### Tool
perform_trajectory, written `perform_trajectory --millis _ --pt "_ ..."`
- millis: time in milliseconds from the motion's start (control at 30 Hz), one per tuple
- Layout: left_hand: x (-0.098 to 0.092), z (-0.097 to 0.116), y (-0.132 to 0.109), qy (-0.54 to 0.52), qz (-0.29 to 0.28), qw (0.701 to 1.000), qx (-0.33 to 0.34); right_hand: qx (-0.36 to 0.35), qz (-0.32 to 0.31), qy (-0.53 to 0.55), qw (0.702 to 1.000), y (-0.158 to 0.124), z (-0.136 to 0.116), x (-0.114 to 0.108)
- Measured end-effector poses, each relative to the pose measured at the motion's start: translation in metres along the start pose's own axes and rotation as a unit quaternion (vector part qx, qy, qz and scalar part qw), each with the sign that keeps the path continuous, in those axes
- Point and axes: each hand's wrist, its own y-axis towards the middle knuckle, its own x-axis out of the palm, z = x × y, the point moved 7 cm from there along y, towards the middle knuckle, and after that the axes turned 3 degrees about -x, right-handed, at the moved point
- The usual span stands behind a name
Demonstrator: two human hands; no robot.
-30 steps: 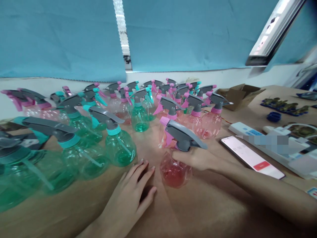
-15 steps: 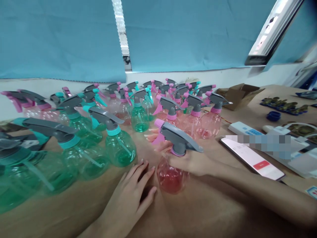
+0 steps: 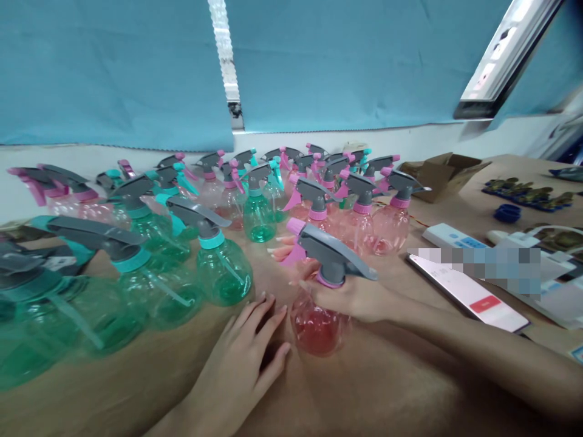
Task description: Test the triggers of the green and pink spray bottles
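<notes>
My right hand (image 3: 348,297) is wrapped round the neck of a pink spray bottle (image 3: 316,331), below its grey and pink trigger head. The bottle stands upright on the brown table (image 3: 364,388). Some of the fingers show past the far side of the neck, near the pink trigger. My left hand (image 3: 248,346) lies on the table just left of that bottle, palm down, fingers stretched out and holding nothing. Close to its fingertips stands a green spray bottle (image 3: 225,273) with a turquoise collar.
Several more green spray bottles (image 3: 159,297) fill the left side. Rows of pink spray bottles (image 3: 392,224) stand behind. To the right lie a phone (image 3: 469,291), a white power strip (image 3: 455,237), an open cardboard box (image 3: 441,176) and a blue tray of brass-coloured parts (image 3: 528,194).
The whole view has shifted very slightly. Both hands and the pink spray bottle keep the same places on the table.
</notes>
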Motion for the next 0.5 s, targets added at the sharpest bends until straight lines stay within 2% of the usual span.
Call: perform_trajectory --millis 500 --pt "0.0004 0.0013 0.0001 0.002 -0.007 1.000 0.001 0.022 -0.019 0.026 0.999 -0.0023 0.0064 0.0043"
